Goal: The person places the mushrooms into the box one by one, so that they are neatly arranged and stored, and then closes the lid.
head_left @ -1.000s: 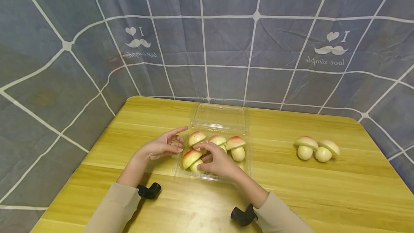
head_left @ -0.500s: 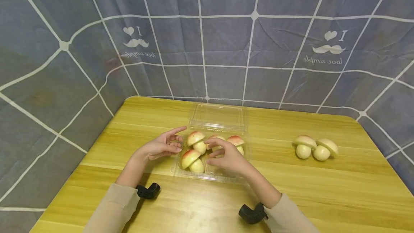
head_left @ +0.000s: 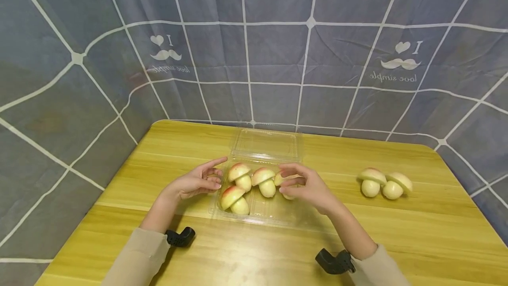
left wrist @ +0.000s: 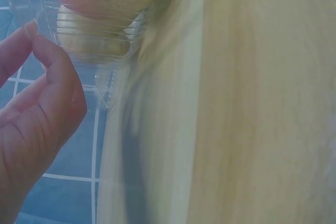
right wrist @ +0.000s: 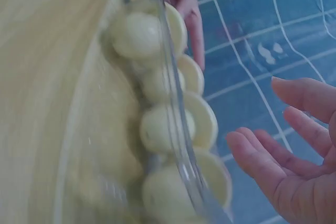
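A clear plastic clamshell box [head_left: 274, 220] stands on the table with its lid [head_left: 265, 143] folded back. Inside lie several mushroom-shaped pieces with pale stems and yellow-red caps: one front left [head_left: 240, 206], one behind it [head_left: 239, 172], one in the middle [head_left: 267, 190], and one at the right [head_left: 288, 192], partly covered by fingers. My left hand [head_left: 194, 182] pinches the box's left rim between thumb and finger [left wrist: 52, 64]. Over the box's right side hovers my right hand [head_left: 309, 186], fingers spread and holding nothing; the right wrist view shows a gap between its fingertips and the box.
Two more mushroom-shaped pieces, a left one [head_left: 371, 182] and a right one [head_left: 397, 185], stand side by side on the wooden table [head_left: 254, 255], right of the box. A grey curtain [head_left: 278, 56] with white lines hangs behind the table's far edge.
My right hand has let go near the front left piece and moved right across the box, uncovering the left and middle pieces. My left hand has stayed at the left rim.
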`<state>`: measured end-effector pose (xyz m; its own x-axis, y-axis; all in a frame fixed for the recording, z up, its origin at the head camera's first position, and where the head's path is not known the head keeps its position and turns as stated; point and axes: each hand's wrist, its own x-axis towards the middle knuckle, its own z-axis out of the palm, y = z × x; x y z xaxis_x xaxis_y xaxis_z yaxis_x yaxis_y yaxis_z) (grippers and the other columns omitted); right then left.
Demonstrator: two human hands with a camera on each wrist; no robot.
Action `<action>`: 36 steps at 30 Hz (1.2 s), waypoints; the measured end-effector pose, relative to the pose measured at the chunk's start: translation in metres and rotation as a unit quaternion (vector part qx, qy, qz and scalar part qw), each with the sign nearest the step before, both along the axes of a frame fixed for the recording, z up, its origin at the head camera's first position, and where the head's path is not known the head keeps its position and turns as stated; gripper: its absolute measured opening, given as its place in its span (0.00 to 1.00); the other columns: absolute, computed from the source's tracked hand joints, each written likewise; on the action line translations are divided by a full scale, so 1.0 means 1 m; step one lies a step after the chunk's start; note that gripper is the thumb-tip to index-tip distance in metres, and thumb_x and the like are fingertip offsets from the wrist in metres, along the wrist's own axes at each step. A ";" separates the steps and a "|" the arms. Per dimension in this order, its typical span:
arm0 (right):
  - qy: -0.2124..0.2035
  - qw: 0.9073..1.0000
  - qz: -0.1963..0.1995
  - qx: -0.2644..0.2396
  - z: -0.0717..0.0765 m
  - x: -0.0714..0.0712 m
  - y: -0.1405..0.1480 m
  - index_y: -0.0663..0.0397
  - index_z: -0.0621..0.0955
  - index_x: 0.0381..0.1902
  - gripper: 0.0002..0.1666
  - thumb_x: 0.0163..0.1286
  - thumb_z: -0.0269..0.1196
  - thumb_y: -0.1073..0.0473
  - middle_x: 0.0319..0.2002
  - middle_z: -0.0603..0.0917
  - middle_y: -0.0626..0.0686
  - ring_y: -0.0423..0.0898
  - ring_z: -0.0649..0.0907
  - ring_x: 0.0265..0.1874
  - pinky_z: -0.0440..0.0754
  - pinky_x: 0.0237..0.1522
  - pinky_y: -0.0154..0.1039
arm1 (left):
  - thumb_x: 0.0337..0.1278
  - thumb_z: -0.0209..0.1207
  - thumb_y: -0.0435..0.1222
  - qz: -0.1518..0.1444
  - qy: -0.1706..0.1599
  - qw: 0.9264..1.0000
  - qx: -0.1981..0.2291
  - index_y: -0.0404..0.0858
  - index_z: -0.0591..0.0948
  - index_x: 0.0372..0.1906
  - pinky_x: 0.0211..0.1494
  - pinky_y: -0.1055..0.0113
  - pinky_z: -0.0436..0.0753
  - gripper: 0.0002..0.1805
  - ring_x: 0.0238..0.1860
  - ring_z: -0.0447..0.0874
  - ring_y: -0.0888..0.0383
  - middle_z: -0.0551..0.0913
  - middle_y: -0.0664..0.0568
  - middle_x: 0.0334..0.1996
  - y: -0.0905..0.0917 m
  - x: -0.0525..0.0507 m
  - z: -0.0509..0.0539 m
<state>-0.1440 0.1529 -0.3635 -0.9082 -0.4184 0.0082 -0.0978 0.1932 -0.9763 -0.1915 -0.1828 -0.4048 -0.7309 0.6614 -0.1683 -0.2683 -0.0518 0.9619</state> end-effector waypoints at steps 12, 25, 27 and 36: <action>0.009 0.999 -0.040 -0.003 0.003 0.005 0.058 0.65 0.67 0.62 0.32 0.60 0.64 0.66 0.53 0.69 0.69 0.48 0.80 0.44 0.81 0.43 0.49 | 0.54 0.53 0.19 0.001 0.001 1.000 0.000 0.38 0.43 0.74 0.39 0.71 0.77 0.46 0.36 0.72 0.63 0.65 0.50 0.42 -0.002 0.002 0.001; 0.051 0.996 -0.073 0.001 0.008 0.017 0.115 0.50 0.71 0.61 0.28 0.63 0.60 0.70 0.47 0.76 0.46 0.43 0.82 0.42 0.82 0.40 0.36 | 0.54 0.56 0.20 0.006 -0.001 1.000 -0.010 0.38 0.43 0.74 0.39 0.71 0.77 0.47 0.37 0.73 0.62 0.66 0.50 0.42 -0.001 0.001 0.002; 0.051 0.995 -0.081 -0.004 0.005 0.020 0.125 0.48 0.71 0.61 0.29 0.64 0.59 0.71 0.47 0.77 0.45 0.41 0.82 0.41 0.82 0.39 0.36 | 0.54 0.55 0.20 0.006 0.000 1.000 -0.010 0.39 0.44 0.74 0.39 0.71 0.77 0.47 0.37 0.72 0.62 0.65 0.50 0.41 0.000 0.001 0.002; 0.028 0.991 -0.099 -0.082 -0.011 0.031 0.171 0.44 0.74 0.60 0.32 0.63 0.54 0.78 0.44 0.79 0.44 0.39 0.83 0.39 0.83 0.36 0.35 | 0.54 0.54 0.19 0.003 0.002 1.000 -0.007 0.37 0.43 0.74 0.39 0.72 0.77 0.46 0.36 0.72 0.62 0.65 0.50 0.41 -0.001 0.002 0.002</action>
